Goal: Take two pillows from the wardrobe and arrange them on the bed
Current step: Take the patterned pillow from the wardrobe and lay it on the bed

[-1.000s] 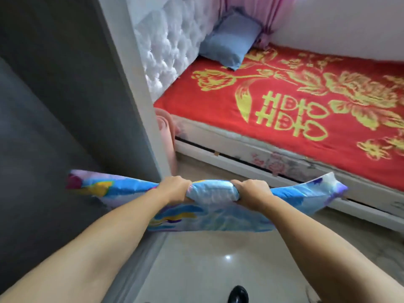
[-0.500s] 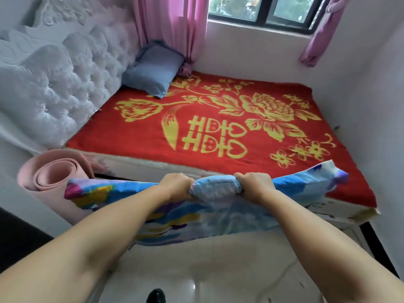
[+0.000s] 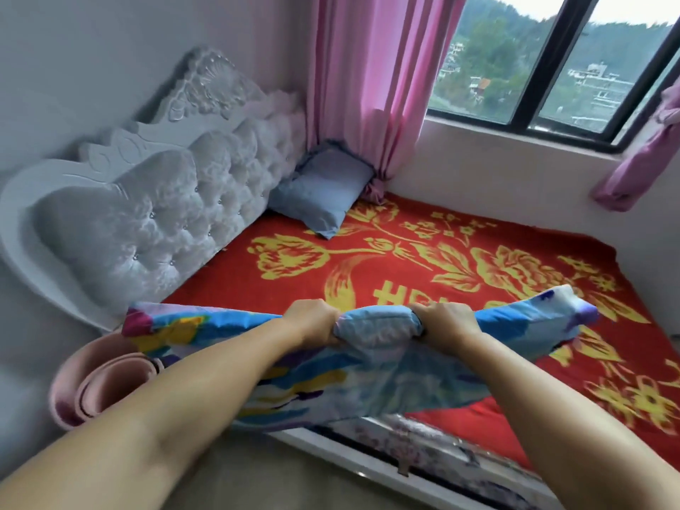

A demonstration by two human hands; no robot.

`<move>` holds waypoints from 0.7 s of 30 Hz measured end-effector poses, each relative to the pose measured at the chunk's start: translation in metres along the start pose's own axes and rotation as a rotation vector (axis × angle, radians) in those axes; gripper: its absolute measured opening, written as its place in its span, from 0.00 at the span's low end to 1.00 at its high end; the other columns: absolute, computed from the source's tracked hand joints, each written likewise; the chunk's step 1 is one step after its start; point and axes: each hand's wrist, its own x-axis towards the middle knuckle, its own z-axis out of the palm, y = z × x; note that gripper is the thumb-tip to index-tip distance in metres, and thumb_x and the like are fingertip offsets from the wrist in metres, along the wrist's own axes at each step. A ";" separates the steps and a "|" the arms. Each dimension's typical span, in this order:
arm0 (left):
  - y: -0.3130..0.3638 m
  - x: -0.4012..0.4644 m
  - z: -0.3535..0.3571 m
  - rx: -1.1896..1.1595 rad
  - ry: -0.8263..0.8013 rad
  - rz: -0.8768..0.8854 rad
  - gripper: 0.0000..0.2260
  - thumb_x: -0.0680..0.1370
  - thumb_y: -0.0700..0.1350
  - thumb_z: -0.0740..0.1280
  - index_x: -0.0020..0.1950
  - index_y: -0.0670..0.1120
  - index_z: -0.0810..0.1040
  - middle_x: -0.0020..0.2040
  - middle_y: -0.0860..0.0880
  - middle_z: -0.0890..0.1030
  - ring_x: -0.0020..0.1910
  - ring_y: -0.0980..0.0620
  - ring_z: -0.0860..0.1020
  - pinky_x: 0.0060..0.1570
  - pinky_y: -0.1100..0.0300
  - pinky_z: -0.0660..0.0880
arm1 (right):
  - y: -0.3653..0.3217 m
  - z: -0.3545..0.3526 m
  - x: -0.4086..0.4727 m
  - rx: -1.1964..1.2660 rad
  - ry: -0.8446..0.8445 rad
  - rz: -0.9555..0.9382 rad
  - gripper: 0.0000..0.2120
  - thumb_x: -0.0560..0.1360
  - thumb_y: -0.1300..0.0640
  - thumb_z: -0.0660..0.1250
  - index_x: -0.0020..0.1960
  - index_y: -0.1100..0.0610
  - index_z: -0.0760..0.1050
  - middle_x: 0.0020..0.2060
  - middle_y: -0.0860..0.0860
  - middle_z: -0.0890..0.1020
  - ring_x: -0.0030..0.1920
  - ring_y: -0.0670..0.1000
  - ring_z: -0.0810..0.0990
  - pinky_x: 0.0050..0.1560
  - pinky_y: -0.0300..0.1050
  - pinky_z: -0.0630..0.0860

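I have the patterned pillow [image 3: 368, 358] in both hands, left grip [image 3: 312, 322] and right grip [image 3: 447, 325] closed tight on its upper edge, holding it above the near side of the bed [image 3: 478, 252]. A blue pillow [image 3: 323, 189] already leans in the far corner, probably the first. Setting this one down remains.

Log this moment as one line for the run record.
phase: carrying | left hand, right hand: gripping colourful pillow | blue pillow: against headboard | next: place
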 end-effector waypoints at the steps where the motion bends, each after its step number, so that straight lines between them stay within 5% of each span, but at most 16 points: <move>1: -0.016 0.009 -0.007 -0.007 0.013 -0.018 0.19 0.70 0.67 0.61 0.43 0.51 0.75 0.46 0.49 0.82 0.45 0.45 0.80 0.37 0.56 0.69 | -0.003 -0.007 0.025 -0.005 0.021 -0.022 0.13 0.74 0.48 0.61 0.58 0.46 0.71 0.51 0.48 0.83 0.51 0.55 0.82 0.39 0.45 0.69; 7: -0.110 0.062 -0.031 -0.005 0.102 -0.178 0.13 0.73 0.58 0.60 0.48 0.51 0.74 0.51 0.46 0.82 0.50 0.41 0.79 0.39 0.56 0.67 | -0.027 -0.034 0.172 -0.065 0.111 -0.165 0.13 0.78 0.46 0.59 0.61 0.47 0.70 0.53 0.49 0.81 0.52 0.56 0.82 0.39 0.46 0.69; 21: -0.295 0.216 -0.066 -0.090 0.211 -0.580 0.17 0.73 0.62 0.62 0.50 0.50 0.76 0.50 0.44 0.83 0.49 0.40 0.81 0.40 0.56 0.70 | -0.081 -0.066 0.509 -0.041 0.203 -0.480 0.22 0.79 0.48 0.60 0.72 0.40 0.63 0.59 0.50 0.77 0.60 0.55 0.77 0.55 0.49 0.71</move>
